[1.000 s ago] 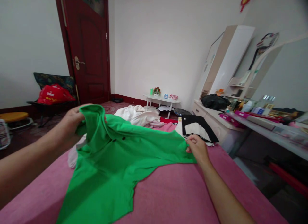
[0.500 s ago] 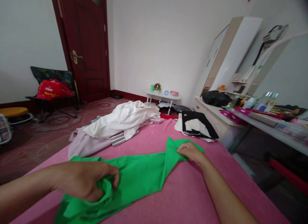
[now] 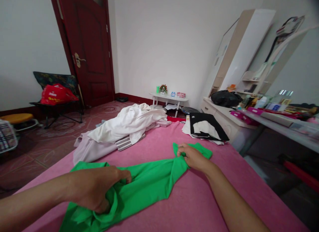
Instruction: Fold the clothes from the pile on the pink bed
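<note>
A bright green shirt [image 3: 147,182] lies stretched across the pink bed [image 3: 189,208] in front of me. My left hand [image 3: 97,188] is closed on a bunched part of the shirt near the bed's front left. Farther right, my right hand [image 3: 190,156] pinches the shirt's other end against the bed. The cloth runs in a loose band between the two hands.
A pile of white and pale clothes [image 3: 124,125] lies at the bed's far left, a folded black and white garment [image 3: 205,127] at its far right. A cluttered desk [image 3: 274,119] runs along the right. A dark red door [image 3: 87,49], a chair with a red bag [image 3: 56,94] and a small white table [image 3: 169,99] stand beyond.
The green shirt, held up and spread a second ago, now lies low on the bed. My left hand has come down and toward me with it; my right hand stays on the far end.
</note>
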A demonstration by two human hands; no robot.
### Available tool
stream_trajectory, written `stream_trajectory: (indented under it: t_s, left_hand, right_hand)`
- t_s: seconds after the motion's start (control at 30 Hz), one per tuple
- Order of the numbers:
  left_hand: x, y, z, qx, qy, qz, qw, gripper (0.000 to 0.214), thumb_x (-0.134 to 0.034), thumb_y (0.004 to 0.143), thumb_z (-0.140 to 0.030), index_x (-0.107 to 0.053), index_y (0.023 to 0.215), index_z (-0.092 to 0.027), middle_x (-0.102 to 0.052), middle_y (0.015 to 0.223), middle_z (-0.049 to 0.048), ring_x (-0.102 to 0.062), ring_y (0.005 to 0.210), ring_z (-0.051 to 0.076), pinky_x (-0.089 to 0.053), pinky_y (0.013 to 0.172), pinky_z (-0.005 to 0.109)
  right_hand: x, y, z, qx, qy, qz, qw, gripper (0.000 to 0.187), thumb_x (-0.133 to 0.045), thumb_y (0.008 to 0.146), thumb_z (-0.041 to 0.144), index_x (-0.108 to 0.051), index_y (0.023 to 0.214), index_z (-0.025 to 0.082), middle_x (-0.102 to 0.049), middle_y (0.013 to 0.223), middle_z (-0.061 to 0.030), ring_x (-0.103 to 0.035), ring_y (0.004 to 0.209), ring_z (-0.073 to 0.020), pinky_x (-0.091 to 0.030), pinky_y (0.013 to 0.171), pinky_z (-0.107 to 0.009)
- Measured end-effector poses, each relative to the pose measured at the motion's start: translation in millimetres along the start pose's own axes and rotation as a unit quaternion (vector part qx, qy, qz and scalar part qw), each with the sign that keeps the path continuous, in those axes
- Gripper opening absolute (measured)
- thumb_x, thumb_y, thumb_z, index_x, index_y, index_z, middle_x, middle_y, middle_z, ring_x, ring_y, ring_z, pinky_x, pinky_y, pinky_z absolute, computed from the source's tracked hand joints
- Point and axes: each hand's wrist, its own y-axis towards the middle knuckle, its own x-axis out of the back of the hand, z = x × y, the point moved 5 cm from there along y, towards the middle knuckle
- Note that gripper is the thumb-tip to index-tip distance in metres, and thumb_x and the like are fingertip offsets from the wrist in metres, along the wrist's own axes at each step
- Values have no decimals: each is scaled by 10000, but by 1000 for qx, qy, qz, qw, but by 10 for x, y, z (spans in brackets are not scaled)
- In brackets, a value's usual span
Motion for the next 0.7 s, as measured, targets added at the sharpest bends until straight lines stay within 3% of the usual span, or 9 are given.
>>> stream_trajectory:
  t_s: [0.07,0.13,0.27,0.33,0.43,0.47,0.53,0.63,0.7]
  left_hand:
    - [75,35,-22,1,20,-1,1000,632,-569,547,-138,-615,1162,-277,-678,1014,64,-643,874,275,-515,722,357]
    - [194,91,-2,0,48,-32,998,577,-525,562,-107,-632,1107,-267,-679,1036,61,-635,926,270,-498,771,360]
    - [415,221,144,11,112,-92,989,419,-490,570,-84,-656,917,-250,-700,880,32,-648,845,248,-479,739,331]
    - [497,274,221,26,145,-123,981,426,-505,580,-94,-652,943,-260,-700,888,36,-647,867,257,-475,742,332]
    - [639,323,274,58,206,-167,962,451,-521,600,-103,-633,1007,-262,-686,960,57,-635,936,283,-471,754,346]
    - [718,327,270,71,225,-190,953,419,-518,618,-107,-627,996,-250,-676,970,64,-635,929,282,-470,741,343]
    - [954,295,232,102,253,-263,925,315,-506,678,-134,-606,962,-225,-644,1003,71,-635,878,266,-465,693,326]
    - [1389,132,91,118,260,-420,861,216,-492,757,-198,-562,961,-197,-572,1117,68,-607,885,241,-454,690,313]
    - [1558,12,-37,70,224,-478,846,203,-514,743,-203,-543,943,-179,-564,1100,54,-576,922,221,-449,749,306]
  right_hand:
    - [10,11,-45,-12,3,-8,1000,304,-454,582,2,-662,702,188,-664,786,-14,-605,770,-169,-404,683,-238]
    - [23,0,-100,-39,9,-22,999,303,-446,571,6,-658,700,181,-665,734,-12,-600,727,-167,-405,667,-239]
    - [60,-68,-54,-25,17,-12,999,550,-465,591,23,-668,1068,209,-683,1091,-50,-614,955,-195,-426,833,-278]
    - [78,-92,7,-12,7,18,1000,612,-496,597,40,-639,1158,238,-659,1171,-43,-602,1011,-198,-414,872,-282]
    - [146,-86,53,-23,-24,44,998,304,-546,600,93,-701,838,204,-694,809,-14,-614,769,-178,-417,693,-243]
    - [222,-76,51,-35,-27,11,999,180,-560,612,121,-672,734,192,-652,692,0,-588,678,-163,-394,623,-232]
    - [495,-93,16,-83,-11,-146,986,32,-580,654,189,-608,670,189,-566,579,25,-528,571,-142,-345,540,-225]
    - [991,-311,-50,-143,29,-431,890,69,-594,677,251,-575,720,200,-524,575,41,-496,545,-132,-341,522,-224]
    - [1250,-481,-79,-148,32,-547,823,89,-610,619,219,-566,694,199,-531,620,36,-489,577,-128,-359,542,-228]
